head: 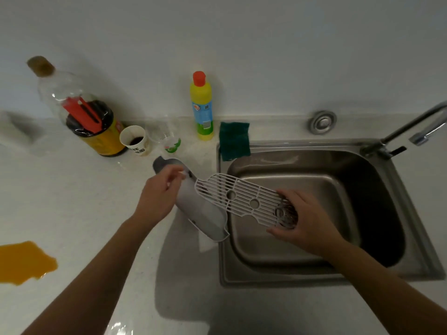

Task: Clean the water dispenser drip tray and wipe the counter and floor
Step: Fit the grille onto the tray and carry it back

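We hold the tray and the grate at the sink.

Our left hand (158, 197) curls round the far end of the grey tray (200, 211), which hangs tilted over the counter (84, 201) at the sink (223, 262) rim, long axis running far left to near right. Our right hand (307, 221) grips the right end of the grate (242, 195), which lies left to right over the basin. Print on the cup (135, 141) and bottle (202, 110) is too blurred to read.
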Demonstrator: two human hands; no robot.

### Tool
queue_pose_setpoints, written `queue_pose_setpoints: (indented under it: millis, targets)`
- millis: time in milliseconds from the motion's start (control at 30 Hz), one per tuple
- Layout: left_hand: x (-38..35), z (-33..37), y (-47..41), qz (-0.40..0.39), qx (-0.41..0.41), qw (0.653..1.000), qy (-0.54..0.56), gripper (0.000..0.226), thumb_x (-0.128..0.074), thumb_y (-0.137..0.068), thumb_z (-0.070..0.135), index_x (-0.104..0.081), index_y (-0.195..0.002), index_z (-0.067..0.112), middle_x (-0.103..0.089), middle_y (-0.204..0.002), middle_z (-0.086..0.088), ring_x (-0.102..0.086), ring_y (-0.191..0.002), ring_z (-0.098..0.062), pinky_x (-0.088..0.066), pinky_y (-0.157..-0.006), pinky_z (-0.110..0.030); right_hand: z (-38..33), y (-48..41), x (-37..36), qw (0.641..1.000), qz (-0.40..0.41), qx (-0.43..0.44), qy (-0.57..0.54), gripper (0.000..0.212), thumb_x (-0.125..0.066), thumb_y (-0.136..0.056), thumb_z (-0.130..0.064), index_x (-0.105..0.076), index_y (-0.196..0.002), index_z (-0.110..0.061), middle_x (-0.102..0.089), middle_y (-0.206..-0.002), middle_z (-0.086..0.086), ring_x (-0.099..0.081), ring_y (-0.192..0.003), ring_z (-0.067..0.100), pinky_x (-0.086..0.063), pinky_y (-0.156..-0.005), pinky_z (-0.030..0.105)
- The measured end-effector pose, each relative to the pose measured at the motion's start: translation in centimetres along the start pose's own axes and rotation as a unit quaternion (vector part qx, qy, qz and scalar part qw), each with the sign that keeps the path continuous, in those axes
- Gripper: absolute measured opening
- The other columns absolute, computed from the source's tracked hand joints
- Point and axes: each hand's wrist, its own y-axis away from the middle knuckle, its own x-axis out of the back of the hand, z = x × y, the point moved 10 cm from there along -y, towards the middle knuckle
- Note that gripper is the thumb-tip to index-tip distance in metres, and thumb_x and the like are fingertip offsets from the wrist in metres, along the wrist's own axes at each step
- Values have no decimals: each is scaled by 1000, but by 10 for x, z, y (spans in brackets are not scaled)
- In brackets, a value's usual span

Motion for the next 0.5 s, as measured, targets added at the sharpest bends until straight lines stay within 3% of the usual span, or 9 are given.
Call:
queue_pose_setpoints:
  millis: [100, 200, 400, 500]
  targets:
    - [0, -13, -36, -97, -84, 948, -290, 71, -59, -83, -3, -48, -149, 18, -46, -157, -11, -41, -142, -37, -39, -115, -52, 0, 7, -6, 999, 10, -32, -17, 90, -72, -66, -74, -41, -142, -39, -45, -122, -23, -48, -109, -1, -51, -94, 30]
    - [-10, -32, -50, -174, -71, 921, -340, 85, -64, -88, 4, -26, -162, 20, -23, -170, -8, -17, -156, -35, -28, -123, -52, -3, 9, -12, 999, 2, -39, -27, 88, -72, -66, -73, -42, -141, -38, -46, -122, -22, -48, -109, 0, -50, -95, 30]
    - [12, -52, -44, -173, -86, 883, -428, 100, -81, -78, 50, -27, -160, 32, -42, -157, -4, -38, -140, -31, -41, -111, -48, -14, -3, -12, 999, -9, -24, -30, 92, -70, -64, -75, -44, -143, -35, -44, -125, -21, -46, -110, -2, -48, -94, 28]
    - [19, -66, -19, -170, -50, 908, -380, 95, -80, -71, 66, -42, -152, 33, -54, -140, 2, -50, -123, -22, -48, -102, -40, -31, -19, -14, 1000, -20, 4, 5, 95, -69, -63, -76, -44, -144, -35, -42, -128, -17, -41, -108, -2, -46, -91, 27]
